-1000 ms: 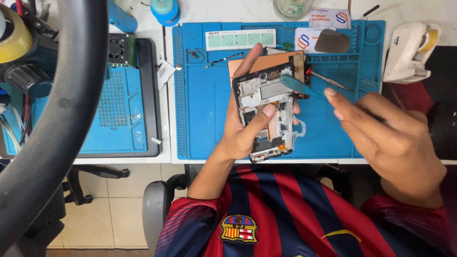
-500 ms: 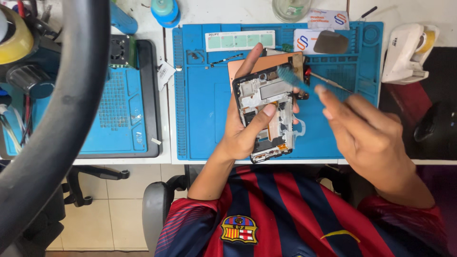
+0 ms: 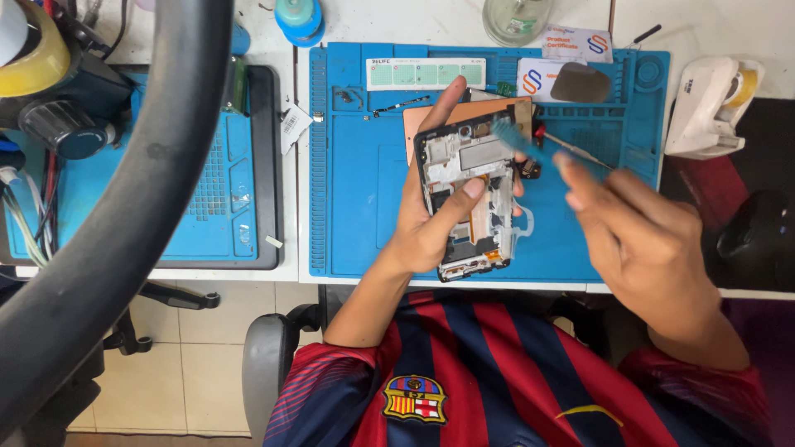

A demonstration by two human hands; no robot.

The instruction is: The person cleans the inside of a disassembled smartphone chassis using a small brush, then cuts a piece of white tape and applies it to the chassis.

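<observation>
Opened phone frame in left hand, blue brush above, tape dispenser aside

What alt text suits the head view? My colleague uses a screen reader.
A left hand holds an opened phone above a blue repair mat, while the right hand brushes its top edge with a blue brush.
</observation>
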